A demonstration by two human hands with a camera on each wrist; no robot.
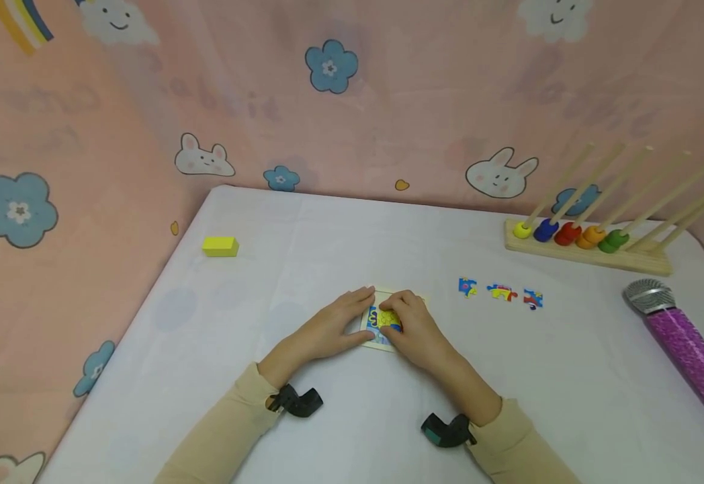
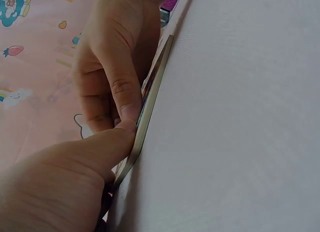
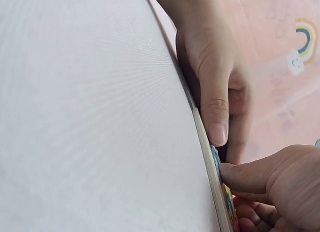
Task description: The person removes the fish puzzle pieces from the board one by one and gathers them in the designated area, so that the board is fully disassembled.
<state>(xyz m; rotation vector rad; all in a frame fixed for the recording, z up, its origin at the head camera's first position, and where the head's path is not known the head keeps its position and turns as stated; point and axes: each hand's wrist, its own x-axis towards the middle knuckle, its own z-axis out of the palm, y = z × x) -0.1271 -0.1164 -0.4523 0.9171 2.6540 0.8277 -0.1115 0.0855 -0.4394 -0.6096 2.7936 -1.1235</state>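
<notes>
Board framed by two hands, loose pieces laid out on the right hand's side

The puzzle board [image 1: 379, 346] is laid flat on the white table [image 1: 303, 249], straight in front of the person, between the left hand [image 1: 326, 327] and the right hand [image 1: 420, 334]. Its left edge is touched by the left hand, with the fingers nearly straight and the thumb spread apart from them. The right hand is set over the board's right part, fingers bent; a yellow patch of the picture is framed between thumb and fingertips. Whether a separate piece is pinched there cannot be told. The board's long axis cannot be told either, as its right edge is mostly covered.

The relation judged to matter most is this: the loose pieces [image 1: 501, 292] are placed to the right of the board and slightly beyond the right hand, well apart from the left. They are spaced in a row running roughly left to right.

Counted: one board, three loose pieces, one yellow block [image 1: 220, 247] at the far left, one microphone [image 1: 693, 366] at the right, and one bead rack [image 1: 588, 257] behind it, on which beads of five colours are threaded.
</notes>
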